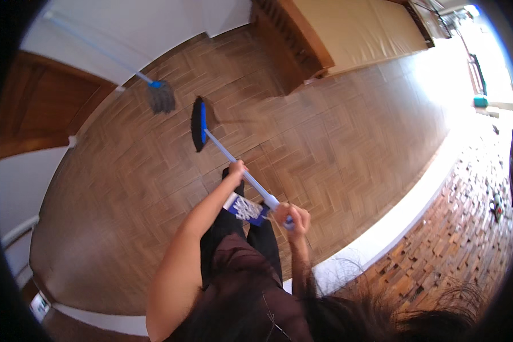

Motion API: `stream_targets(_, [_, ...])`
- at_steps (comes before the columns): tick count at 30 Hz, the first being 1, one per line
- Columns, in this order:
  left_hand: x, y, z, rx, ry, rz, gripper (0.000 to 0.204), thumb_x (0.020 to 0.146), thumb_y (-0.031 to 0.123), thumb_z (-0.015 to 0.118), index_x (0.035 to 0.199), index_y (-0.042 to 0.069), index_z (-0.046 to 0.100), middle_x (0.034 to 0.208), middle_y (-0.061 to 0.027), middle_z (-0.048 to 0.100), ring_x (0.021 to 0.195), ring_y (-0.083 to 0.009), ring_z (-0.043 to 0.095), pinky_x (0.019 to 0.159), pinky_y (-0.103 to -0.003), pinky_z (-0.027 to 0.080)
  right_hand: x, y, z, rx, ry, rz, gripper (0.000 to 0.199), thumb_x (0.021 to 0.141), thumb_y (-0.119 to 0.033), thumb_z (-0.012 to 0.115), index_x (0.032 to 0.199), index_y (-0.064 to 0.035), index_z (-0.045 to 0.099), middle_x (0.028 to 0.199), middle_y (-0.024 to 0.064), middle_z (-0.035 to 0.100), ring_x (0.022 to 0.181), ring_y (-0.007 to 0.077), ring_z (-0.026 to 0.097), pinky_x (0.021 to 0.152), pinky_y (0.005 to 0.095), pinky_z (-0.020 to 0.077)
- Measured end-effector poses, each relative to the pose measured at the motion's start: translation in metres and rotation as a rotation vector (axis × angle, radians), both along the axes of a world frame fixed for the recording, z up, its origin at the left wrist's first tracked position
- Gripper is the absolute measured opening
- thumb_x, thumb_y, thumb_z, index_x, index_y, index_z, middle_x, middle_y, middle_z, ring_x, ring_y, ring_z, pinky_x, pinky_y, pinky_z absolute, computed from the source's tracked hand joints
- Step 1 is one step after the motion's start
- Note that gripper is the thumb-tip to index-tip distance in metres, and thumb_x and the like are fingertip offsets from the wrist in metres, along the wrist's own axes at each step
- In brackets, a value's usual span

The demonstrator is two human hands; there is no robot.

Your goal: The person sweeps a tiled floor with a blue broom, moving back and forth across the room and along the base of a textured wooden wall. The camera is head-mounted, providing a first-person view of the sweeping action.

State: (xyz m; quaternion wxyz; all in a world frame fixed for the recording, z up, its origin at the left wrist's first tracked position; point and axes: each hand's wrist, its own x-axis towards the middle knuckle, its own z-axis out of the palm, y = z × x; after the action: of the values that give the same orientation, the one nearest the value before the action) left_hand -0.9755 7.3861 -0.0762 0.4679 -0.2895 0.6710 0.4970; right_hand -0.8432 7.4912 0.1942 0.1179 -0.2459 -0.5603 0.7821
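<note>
I hold a broom with a light blue handle (228, 153) in both hands. My left hand (237, 169) grips the handle partway down. My right hand (293, 216) is closed around the handle's top end. The broom's dark head with a blue back (198, 123) rests on the wooden herringbone floor (336, 137) ahead of me. A blue and white label (246, 208) hangs from the handle between my hands.
A mop with a grey string head (161, 97) and a blue pole leans against the white wall at the upper left. A wooden door (40, 108) is at the left. A wooden bed frame with a beige mattress (347, 28) stands ahead. A brick patio (467, 239) lies to the right.
</note>
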Motion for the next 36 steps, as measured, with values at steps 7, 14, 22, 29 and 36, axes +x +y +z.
stream_targets(7, [0.093, 0.160, 0.039, 0.304, -0.246, -0.323, 0.023, 0.069, 0.025, 0.041, 0.056, 0.007, 0.045, 0.048, -0.0060, 0.044, 0.043, -0.0174, 0.045, 0.039, -0.033, 0.036, 0.031, 0.023, 0.077, 0.325, -0.015, -0.374, 0.039, 0.079, -0.023, 0.037, 0.046, -0.0010, 0.037, 0.046, 0.0074, 0.041, 0.043, 0.0136, 0.038, 0.042, 0.0264, 0.0289])
stream_targets(14, [0.070, 0.171, 0.041, 0.535, -0.393, -0.253, 0.020, 0.069, 0.024, 0.045, 0.057, 0.008, 0.047, 0.049, -0.0037, 0.046, 0.042, -0.0148, 0.045, 0.039, -0.029, 0.036, -0.012, 0.018, 0.105, 0.556, -0.025, -0.273, 0.036, 0.079, -0.021, 0.037, 0.048, -0.0020, 0.040, 0.047, 0.0064, 0.043, 0.045, 0.0156, 0.043, 0.044, 0.0271, 0.0331])
stream_targets(22, [-0.061, 0.087, 0.140, 0.343, -0.160, 0.024, 0.018, 0.068, 0.025, 0.047, 0.071, 0.008, 0.047, 0.060, -0.0056, 0.051, 0.054, -0.0147, 0.047, 0.047, -0.028, 0.037, -0.050, 0.042, 0.129, 0.182, 0.320, -0.199, 0.038, 0.080, -0.024, 0.037, 0.050, -0.0015, 0.041, 0.050, 0.0070, 0.046, 0.047, 0.0154, 0.043, 0.046, 0.0267, 0.0344])
stream_targets(29, [-0.195, 0.046, -0.010, 0.117, 0.135, 0.384, 0.012, 0.071, 0.019, 0.042, 0.069, 0.007, 0.043, 0.057, -0.0044, 0.047, 0.050, -0.0138, 0.046, 0.042, -0.027, 0.039, -0.144, 0.017, -0.024, 0.058, 0.179, -0.084, 0.036, 0.082, -0.022, 0.036, 0.054, -0.0009, 0.043, 0.051, 0.0017, 0.043, 0.047, 0.0100, 0.040, 0.046, 0.0226, 0.0318])
stream_targets(36, [-0.102, 0.143, -0.022, 0.169, -0.175, -0.154, 0.021, 0.074, 0.029, 0.038, 0.072, 0.009, 0.045, 0.060, -0.0048, 0.047, 0.051, -0.0174, 0.045, 0.042, -0.030, 0.039, -0.079, 0.104, 0.017, 0.186, -0.088, -0.208, 0.036, 0.081, -0.022, 0.036, 0.052, -0.0015, 0.045, 0.048, 0.0032, 0.045, 0.045, 0.0094, 0.041, 0.045, 0.0226, 0.0327])
